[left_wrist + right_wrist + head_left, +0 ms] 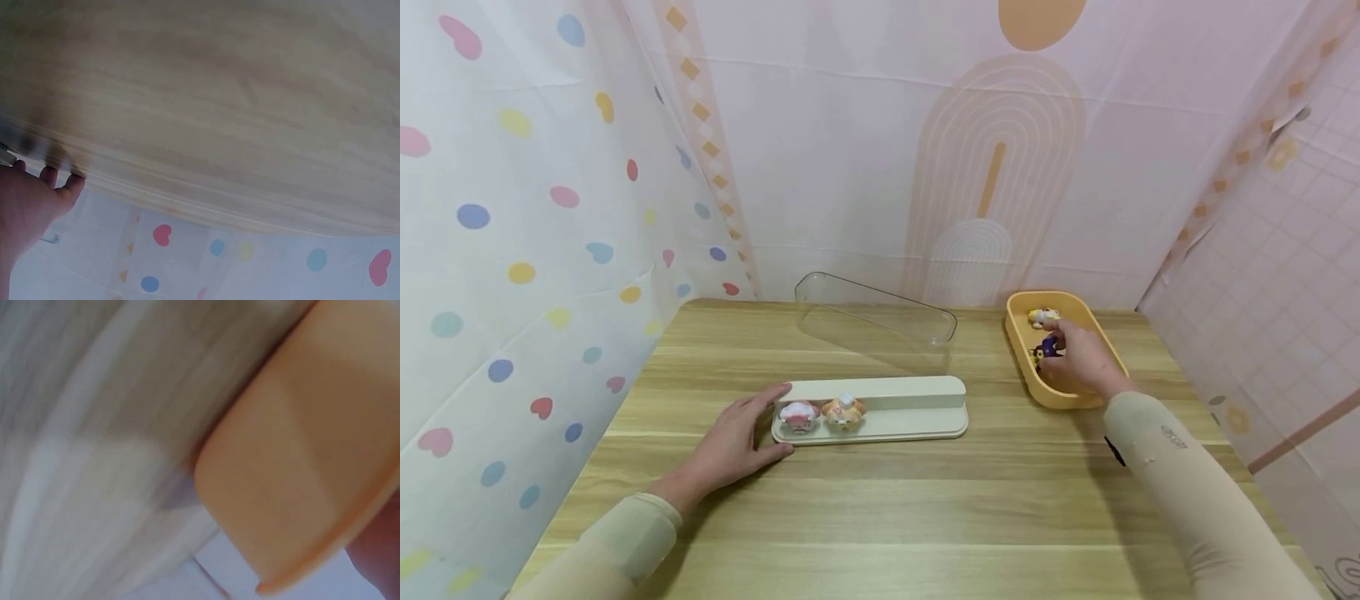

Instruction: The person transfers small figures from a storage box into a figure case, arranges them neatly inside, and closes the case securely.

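Observation:
A cream stepped display base (910,412) lies mid-table with a pink-white figurine (798,414) and an orange-white figurine (844,410) on its left end. My left hand (733,442) rests on the table with its straight fingers against the base's left end. My right hand (1078,358) reaches into a yellow tray (1026,354) and its fingers close round a dark blue figurine (1047,347). A white-yellow figurine (1043,317) lies further back in the tray. The right wrist view shows only the blurred yellow tray (300,456) close up.
A clear plastic cover (876,321) lies on its side behind the base. The wooden table (880,517) is hemmed in by patterned cloth walls on the left, back and right.

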{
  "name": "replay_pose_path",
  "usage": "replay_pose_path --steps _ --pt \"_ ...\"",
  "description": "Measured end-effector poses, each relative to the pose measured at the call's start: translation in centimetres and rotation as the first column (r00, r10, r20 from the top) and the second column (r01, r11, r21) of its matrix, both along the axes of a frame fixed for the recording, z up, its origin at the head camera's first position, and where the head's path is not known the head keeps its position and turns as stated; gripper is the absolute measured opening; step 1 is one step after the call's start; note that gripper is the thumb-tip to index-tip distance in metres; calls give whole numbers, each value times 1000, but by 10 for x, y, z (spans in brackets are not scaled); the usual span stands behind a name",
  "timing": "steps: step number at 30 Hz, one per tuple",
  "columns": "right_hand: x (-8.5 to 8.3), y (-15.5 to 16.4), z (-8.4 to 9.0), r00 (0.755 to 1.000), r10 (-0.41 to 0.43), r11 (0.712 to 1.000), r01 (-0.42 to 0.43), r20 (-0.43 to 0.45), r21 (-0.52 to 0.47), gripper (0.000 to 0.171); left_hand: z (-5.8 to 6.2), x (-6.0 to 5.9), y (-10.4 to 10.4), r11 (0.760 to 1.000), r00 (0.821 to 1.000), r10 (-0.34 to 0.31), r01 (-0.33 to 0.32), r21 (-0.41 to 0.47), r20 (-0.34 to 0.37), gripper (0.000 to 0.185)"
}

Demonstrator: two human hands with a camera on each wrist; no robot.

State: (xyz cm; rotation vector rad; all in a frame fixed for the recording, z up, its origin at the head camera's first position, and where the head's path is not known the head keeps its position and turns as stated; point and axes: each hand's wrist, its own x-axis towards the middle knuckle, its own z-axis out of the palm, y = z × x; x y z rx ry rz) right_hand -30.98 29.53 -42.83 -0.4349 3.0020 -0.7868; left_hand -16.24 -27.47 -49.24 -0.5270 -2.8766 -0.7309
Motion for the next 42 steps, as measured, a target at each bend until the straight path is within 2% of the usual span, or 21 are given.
replay_pose_path --steps 6,16,25,29,35,42 --pt "0 -9 -9 998 -58 995 55 -33 -87 57 -1 0 0 1000 1000 3 -3 3 -3 94" --pt "-2 -17 -15 989 -54 997 46 -138 -61 48 -2 -1 0 1000 1000 1 -1 2 -4 94" --pt "2 -16 -12 994 -76 994 69 -82 -79 55 1 0 1 1000 1000 -7 7 3 -19 94" --pt "5 -7 -5 992 -92 993 85 -88 -81 54 1 0 1 1000 1000 -8 8 2 -16 94" --pt "8 10 20 988 -86 995 78 -125 -70 55 -1 0 1 1000 1000 -5 5 3 -30 95" --pt "14 22 44 986 -122 992 117 -118 -51 58 -1 -1 -1 1000 1000 -13 13 1 -26 94"
